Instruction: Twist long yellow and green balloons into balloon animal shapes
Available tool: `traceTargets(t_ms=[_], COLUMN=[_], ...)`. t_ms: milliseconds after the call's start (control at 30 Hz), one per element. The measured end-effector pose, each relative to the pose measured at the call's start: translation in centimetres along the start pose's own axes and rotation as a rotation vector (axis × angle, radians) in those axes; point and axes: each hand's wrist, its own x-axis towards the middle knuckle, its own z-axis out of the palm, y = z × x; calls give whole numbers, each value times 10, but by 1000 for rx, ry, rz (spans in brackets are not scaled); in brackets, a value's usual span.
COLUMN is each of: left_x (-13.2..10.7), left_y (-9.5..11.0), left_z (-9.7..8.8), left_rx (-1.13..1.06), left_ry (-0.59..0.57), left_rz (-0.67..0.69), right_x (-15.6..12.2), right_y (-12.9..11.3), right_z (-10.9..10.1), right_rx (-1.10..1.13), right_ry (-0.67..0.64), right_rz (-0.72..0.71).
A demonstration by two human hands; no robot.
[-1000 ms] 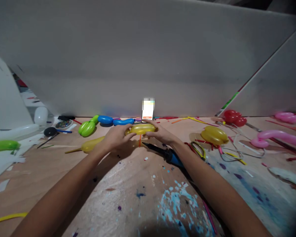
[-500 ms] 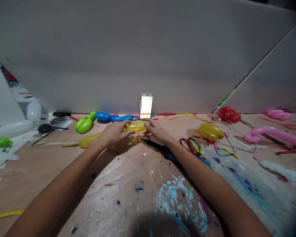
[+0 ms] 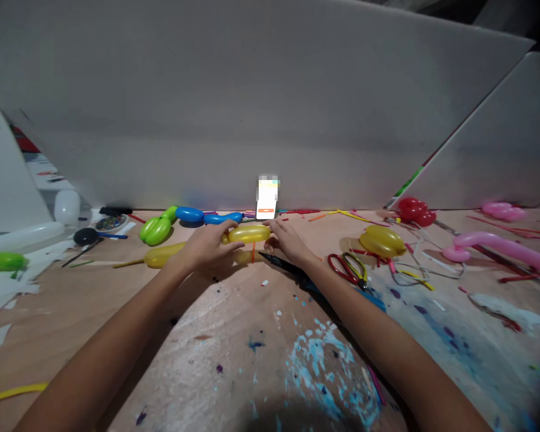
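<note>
A long yellow balloon (image 3: 251, 233) is held between my two hands in the middle of the table, one rounded section showing between them. My left hand (image 3: 213, 241) is closed round its left part, and a yellow tail of balloon (image 3: 159, 257) with a thin uninflated tip stretches out to the left behind my forearm. At the section's right end, my right hand (image 3: 288, 242) grips with thumb and fingertips. Just below that hand lies a black-nozzled balloon pump (image 3: 279, 261), its blue body partly hidden under my right forearm. An orange strip (image 3: 253, 252) shows beneath the balloon.
A lit phone (image 3: 266, 198) leans on the grey panel behind. Green (image 3: 156, 230) and blue (image 3: 189, 214) balloons lie back left. Right are red-handled scissors (image 3: 343, 268), pliers with yellow handles (image 3: 356, 267), a yellow balloon bundle (image 3: 381, 241), red balloons (image 3: 414, 211) and a pink balloon (image 3: 499, 241).
My head view has shifted slightly. Both hands stay on the yellow balloon in nearly the same place, and my right fingers have curled in a little more at its end.
</note>
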Motion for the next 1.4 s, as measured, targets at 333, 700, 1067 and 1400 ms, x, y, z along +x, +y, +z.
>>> traceTargets(t_ms=[333,700,1067,1400], left_x=[-3,-5,-4,-10], left_y=[0,-2,-1,52], left_z=[0,3,-4,-4], left_rx=[11,-25,-52,-49], left_ry=[-11,-55,-22,-17], left_rz=[-21,12,30,189], right_x=[-1,-4,3,-22], right_y=[0,-5,2,-21], right_z=[0,-2,-7,4], right_rx=[-107,-121,-115,-633], right_ry=[17,-46,44,-130], right_rz=[-100,-143,-148,-315])
